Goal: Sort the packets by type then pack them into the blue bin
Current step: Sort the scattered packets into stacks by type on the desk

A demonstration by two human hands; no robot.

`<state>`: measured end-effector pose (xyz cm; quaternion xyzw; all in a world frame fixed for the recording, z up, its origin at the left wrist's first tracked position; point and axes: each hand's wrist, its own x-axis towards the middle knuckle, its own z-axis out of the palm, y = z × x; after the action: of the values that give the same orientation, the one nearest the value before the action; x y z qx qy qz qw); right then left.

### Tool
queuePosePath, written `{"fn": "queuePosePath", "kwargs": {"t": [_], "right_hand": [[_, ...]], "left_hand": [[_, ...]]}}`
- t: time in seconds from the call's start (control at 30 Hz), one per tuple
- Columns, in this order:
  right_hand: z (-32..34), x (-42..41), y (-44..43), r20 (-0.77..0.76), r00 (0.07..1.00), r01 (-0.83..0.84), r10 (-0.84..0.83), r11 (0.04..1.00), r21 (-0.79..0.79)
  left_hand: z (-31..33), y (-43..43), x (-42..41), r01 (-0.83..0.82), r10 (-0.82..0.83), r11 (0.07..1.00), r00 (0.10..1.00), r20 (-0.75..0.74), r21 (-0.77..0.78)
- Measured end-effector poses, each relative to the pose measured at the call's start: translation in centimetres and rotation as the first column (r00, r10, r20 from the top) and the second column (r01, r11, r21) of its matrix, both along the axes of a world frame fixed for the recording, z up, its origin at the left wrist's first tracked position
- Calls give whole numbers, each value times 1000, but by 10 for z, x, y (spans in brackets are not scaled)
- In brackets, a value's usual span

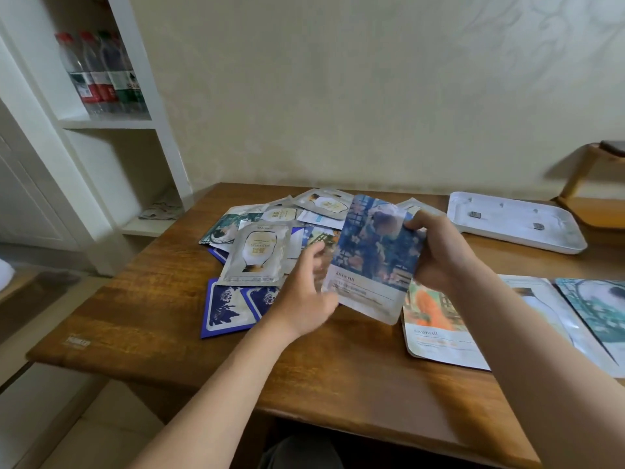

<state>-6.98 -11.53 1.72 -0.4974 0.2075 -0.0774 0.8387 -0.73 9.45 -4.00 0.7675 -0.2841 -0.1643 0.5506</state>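
Observation:
My right hand (439,252) grips a blue floral packet (375,255) by its right edge and holds it tilted above the table. Just left of that packet's lower edge is my left hand (307,292), fingers loosely curled and blurred; I cannot tell whether it touches the packet. A loose pile of mixed packets (270,228) lies behind, with a silver packet (257,255) on top and dark blue packets (230,309) at its front. At the right lie an orange packet (436,330), a pale silver packet (544,306) and a teal packet (598,309). No blue bin is in view.
The wooden table (152,326) stands against a cream wall. A white tray (514,225) rests at the back right. White shelves (111,123) with water bottles (101,72) stand at the left. A wooden stool (588,177) is at the far right.

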Motion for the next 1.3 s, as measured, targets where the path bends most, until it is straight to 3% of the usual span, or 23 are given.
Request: {"fn": "queuePosePath", "kwargs": {"t": [0.03,0.1,0.53,0.83,1.03,1.3], "right_hand": [[-1,-2,-2,-6,1000,2,-2,1000,-3],[-1,-4,-2,-27,1000,3,-3,1000,-23],[-4,-16,-2,-14,1000,-26,23,964,-263],[-5,-36,-13,42,999,24,-12,953,-302],[-3,-70,-41,-25,997,55,-69,925,-376],[-13,-102,-68,-103,987,72,-127,904,-422]], "left_hand": [[3,-3,-1,-26,11,996,986,-166,-90],[6,-8,-3,-55,2,984,955,-296,-169],[14,-14,-18,-147,-9,940,892,-452,-308],[21,-32,-30,-112,-22,954,900,-436,-278],[20,-75,-46,-59,-111,940,878,-466,-337],[12,-108,-68,-25,-114,956,885,-451,-291]]}}
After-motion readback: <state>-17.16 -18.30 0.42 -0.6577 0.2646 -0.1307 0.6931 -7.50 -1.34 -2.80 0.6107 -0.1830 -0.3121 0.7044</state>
